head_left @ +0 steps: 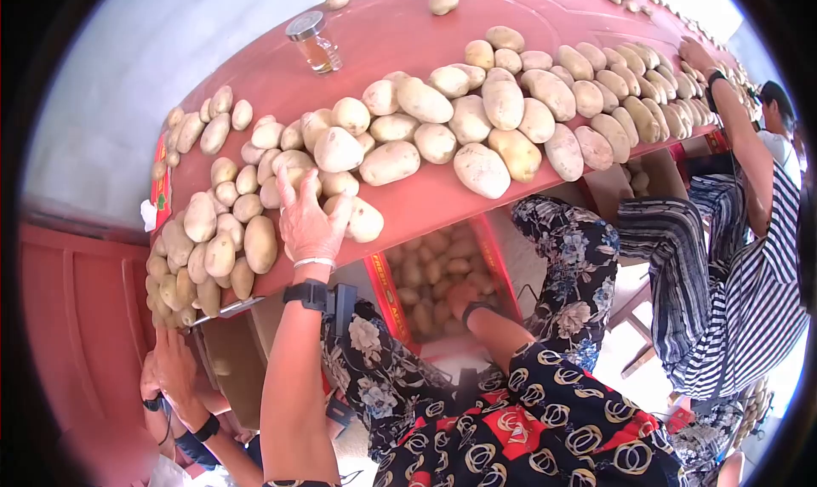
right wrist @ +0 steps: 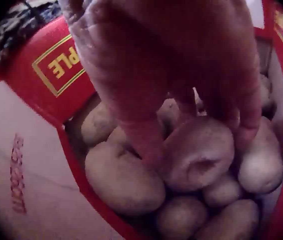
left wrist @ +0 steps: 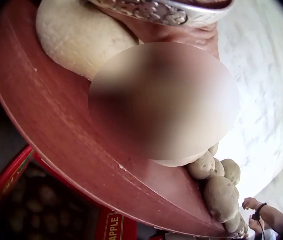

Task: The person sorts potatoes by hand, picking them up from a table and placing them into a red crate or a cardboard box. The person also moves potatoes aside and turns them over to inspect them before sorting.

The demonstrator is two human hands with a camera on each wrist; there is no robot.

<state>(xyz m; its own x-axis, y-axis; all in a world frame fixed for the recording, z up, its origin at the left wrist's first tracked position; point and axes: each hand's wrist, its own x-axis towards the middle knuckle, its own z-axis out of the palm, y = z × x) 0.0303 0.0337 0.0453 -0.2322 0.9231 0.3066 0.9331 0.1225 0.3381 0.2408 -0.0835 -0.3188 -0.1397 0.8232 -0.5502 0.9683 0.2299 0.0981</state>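
On the table's near edge, my left hand [head_left: 311, 223] lies with fingers spread over the pile, touching potatoes; one potato [head_left: 366, 221] sits beside its thumb. In the left wrist view, part of the left hand [left wrist: 181, 35] shows above a silver bangle's lower side, and a blur hides what lies under it. Below the table, my right hand [head_left: 466, 300] reaches into a red-edged box of potatoes. The right wrist view shows the right hand [right wrist: 166, 65] with thumb and fingers round a potato [right wrist: 199, 152] that has a dark hollow, other potatoes close around it.
Rows of potatoes [head_left: 502, 104] run along the red table [head_left: 408, 219]. A lidded glass mug [head_left: 315, 45] stands farther back. At the right, a person in stripes [head_left: 732, 317] reaches over the table; another person's hands [head_left: 170, 368] are at the left corner. The box's wall [head_left: 387, 296] stands below.
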